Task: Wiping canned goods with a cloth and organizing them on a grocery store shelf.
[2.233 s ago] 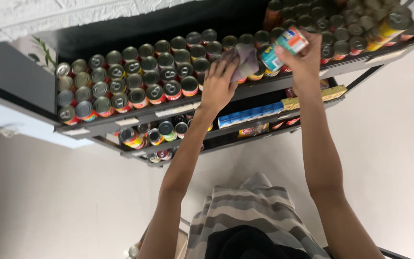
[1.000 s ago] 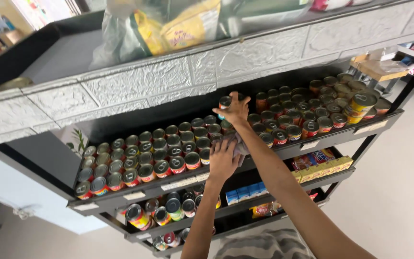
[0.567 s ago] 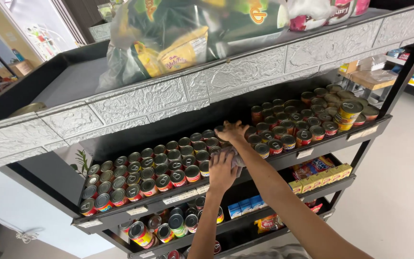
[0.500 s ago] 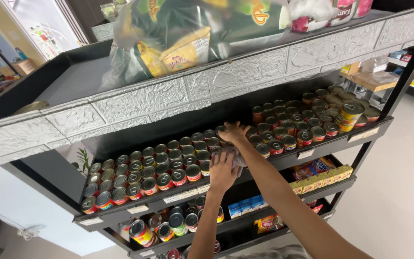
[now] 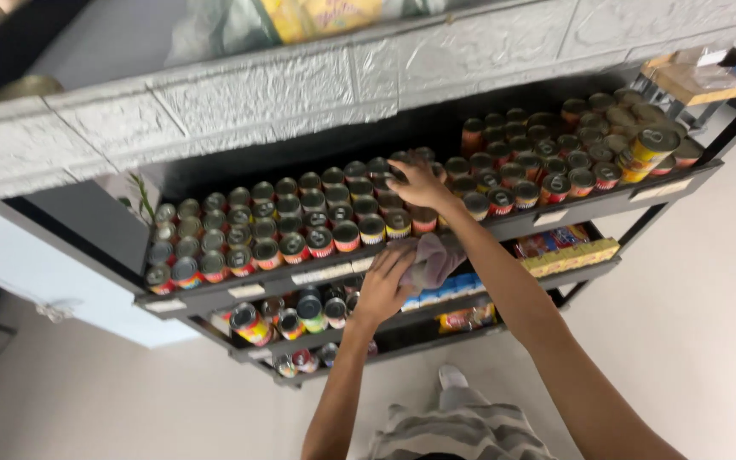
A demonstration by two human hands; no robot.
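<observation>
right hand (image 5: 416, 183): moved onto cans (image 5: 368, 209) | left hand (image 5: 385, 285): lowered to shelf edge (image 5: 317, 274), cloth (image 5: 436, 255)

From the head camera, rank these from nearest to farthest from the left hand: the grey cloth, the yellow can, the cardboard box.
1. Grey cloth: under the left hand at the shelf edge.
2. Yellow can: right end of the can shelf.
3. Cardboard box: far upper right, beyond the shelf.

Both hands reach forward; left (image 5: 382, 285) lower, right (image 5: 415, 181) higher.
</observation>
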